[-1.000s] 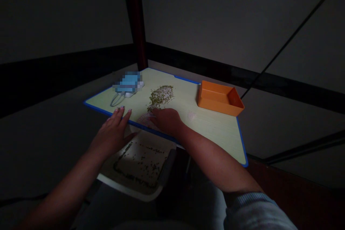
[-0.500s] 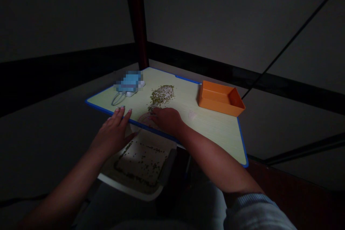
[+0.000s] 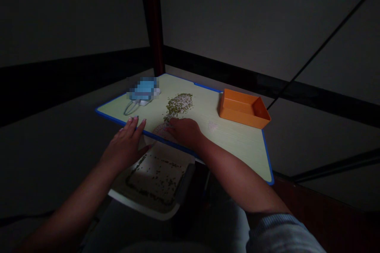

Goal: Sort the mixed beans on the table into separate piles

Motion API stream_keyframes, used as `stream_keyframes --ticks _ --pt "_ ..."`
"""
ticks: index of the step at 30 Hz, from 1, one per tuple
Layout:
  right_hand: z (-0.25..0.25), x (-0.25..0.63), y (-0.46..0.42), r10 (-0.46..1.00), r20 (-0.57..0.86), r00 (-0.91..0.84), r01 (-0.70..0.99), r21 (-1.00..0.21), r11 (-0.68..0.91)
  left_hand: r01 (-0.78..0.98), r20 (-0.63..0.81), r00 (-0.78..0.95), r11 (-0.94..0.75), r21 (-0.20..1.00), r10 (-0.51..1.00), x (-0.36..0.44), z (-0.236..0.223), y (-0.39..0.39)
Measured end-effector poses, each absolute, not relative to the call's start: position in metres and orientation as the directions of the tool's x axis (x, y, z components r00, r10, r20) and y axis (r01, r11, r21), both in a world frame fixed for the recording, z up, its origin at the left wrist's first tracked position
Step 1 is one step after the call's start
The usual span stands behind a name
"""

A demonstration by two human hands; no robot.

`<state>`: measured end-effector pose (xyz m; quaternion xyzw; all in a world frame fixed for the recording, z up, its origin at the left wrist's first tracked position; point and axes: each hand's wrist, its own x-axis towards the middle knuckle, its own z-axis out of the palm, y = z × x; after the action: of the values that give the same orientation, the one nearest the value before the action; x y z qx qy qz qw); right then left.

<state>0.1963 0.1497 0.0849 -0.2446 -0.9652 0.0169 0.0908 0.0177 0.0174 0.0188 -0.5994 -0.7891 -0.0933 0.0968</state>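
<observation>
My right hand (image 3: pixel 185 131) is closed at the near edge of the pale yellow board (image 3: pixel 237 142), its fingers on a clear, curved plastic piece that looks like a protractor (image 3: pixel 160 129). Part of that piece is hidden under the hand. Just beyond the fingers lies a loose pile of small greenish and pale grains (image 3: pixel 179 103). My left hand (image 3: pixel 126 142) rests over the board's blue rim with its fingers stretched out, holding nothing. Below the rim, a white bin (image 3: pixel 145 205) has dark grains scattered over its bottom.
An orange open box (image 3: pixel 243 118) stands at the board's right side. At the back left lies a blurred-out blue object (image 3: pixel 144 89) on something white with a looped grey cord (image 3: pixel 130 107). Walls and a dark red post (image 3: pixel 154 19) stand behind the board.
The whole view has shifted very slightly. Both hands, the plastic piece and the grain pile keep nearly the same places.
</observation>
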Motion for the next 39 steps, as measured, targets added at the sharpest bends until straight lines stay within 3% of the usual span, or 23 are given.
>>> stream_keyframes --ticks 30,34,39 --pt "0.0824 0.1952 0.148 0.49 0.183 -0.852 0.487 -0.061 0.871 0.965 0.276 -0.26 0.256 0.053 0.925 0.0188 0.0203 0.0166" --pt "0.081 0.1945 0.1475 0.491 0.178 -0.853 0.48 -0.102 0.871 0.966 0.281 -0.259 0.255 0.051 0.924 0.019 0.0203 0.0161" --pt "0.0857 0.1972 0.1569 0.446 0.208 -0.87 0.393 -0.253 0.884 0.964 0.279 -0.264 0.259 0.054 0.923 0.0189 0.0197 0.0161"
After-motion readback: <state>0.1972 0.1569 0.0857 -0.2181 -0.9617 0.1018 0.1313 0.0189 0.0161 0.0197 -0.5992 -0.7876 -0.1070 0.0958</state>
